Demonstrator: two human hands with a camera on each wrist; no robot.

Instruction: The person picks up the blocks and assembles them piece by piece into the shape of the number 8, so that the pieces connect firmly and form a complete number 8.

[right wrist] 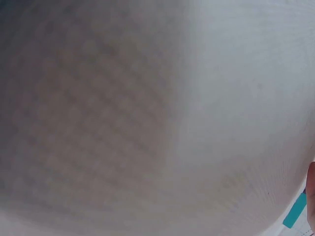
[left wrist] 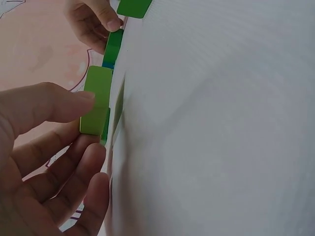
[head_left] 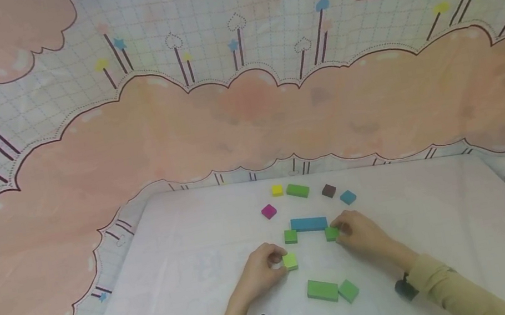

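Note:
Between thumb and fingers my left hand holds a light green block, which shows larger in the left wrist view. My right hand pinches a green cube by the right end of a long blue block. Near that block's left end sits another green cube. Closer to me lie a long green block and a green cube turned at an angle. The right wrist view catches only a sliver of fingers beside a blue block.
Toward the far edge of the white table lie a yellow block, a green block, a magenta block, a dark brown block and a blue cube. A patterned cloth hangs behind the table.

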